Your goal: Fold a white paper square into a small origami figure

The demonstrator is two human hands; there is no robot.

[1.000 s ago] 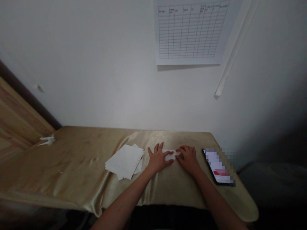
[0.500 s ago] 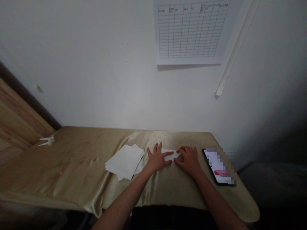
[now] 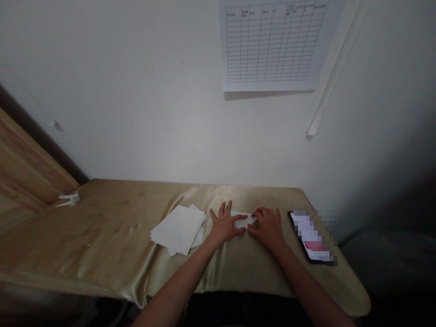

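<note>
A small piece of folded white paper (image 3: 242, 222) lies on the cloth between my two hands. My left hand (image 3: 224, 226) holds the paper's left part between thumb and index finger, with the other fingers spread out beyond it. At the right end, my right hand (image 3: 269, 227) grips the paper between thumb and bent index finger. Both palms partly cover the paper, so its full outline is hidden. To the left of my left hand is a loose stack of white paper sheets (image 3: 179, 229), some with a perforated edge.
A phone (image 3: 311, 240) with a lit screen, partly pixelated, lies right of my right arm. Gold satin cloth (image 3: 112, 227) covers the table, wrinkled at left. White paper scraps (image 3: 70, 200) sit at the far left. A printed table sheet (image 3: 269, 45) hangs on the wall behind.
The camera view has shifted very slightly. Both hands stay on the folded paper in nearly the same pose.
</note>
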